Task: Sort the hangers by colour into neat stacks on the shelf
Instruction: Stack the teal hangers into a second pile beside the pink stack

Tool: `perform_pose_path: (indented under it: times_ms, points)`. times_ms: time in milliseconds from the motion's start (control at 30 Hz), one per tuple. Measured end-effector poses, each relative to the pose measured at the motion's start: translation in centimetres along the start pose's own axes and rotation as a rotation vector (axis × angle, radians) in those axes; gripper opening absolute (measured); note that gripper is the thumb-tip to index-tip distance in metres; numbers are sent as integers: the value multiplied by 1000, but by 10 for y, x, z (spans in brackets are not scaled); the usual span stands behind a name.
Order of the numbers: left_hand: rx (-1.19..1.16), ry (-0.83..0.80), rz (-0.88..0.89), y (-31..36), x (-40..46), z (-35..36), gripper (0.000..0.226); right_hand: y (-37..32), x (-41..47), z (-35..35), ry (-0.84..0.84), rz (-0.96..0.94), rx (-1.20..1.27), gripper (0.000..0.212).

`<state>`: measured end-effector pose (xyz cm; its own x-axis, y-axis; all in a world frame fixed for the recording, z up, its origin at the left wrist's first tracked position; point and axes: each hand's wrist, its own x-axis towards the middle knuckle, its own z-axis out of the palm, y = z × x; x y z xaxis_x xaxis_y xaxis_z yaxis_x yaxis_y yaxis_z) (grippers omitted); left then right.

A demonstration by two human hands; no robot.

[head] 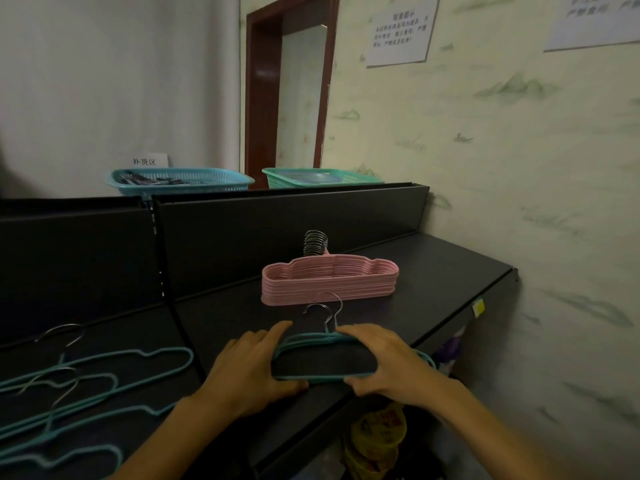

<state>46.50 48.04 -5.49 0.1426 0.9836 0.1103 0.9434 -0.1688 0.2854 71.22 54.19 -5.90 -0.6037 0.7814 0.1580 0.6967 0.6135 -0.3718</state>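
A neat stack of pink hangers point(329, 280) lies on the black shelf point(433, 271), its metal hooks pointing to the back panel. In front of it, near the shelf's front edge, a small stack of teal hangers point(311, 341) lies flat with its hooks toward the pink stack. My left hand point(249, 368) grips the left end of the teal stack. My right hand point(381, 358) grips its right end. Several loose teal hangers point(104, 372) lie scattered on the shelf section to the left.
A blue basket point(180, 181) and a green basket point(322, 177) stand on top behind the shelf's back panel. A wall runs along the right. Below the shelf's front edge are packaged goods point(377, 434). A doorway is at the back.
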Motion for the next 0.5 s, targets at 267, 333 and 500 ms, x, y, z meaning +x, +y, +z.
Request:
perform_pose_path:
  times_ms: [267,333,500]
  points:
    - [26,-8,48,-5,2,2,83,-8,13,-1,-121,22,0,76]
    - [51,5,56,-5,3,2,79,-5,13,-1,-108,13,6,76]
    - [50,35,19,-4,1,4,76,12,5,-9,-103,9,-53,82]
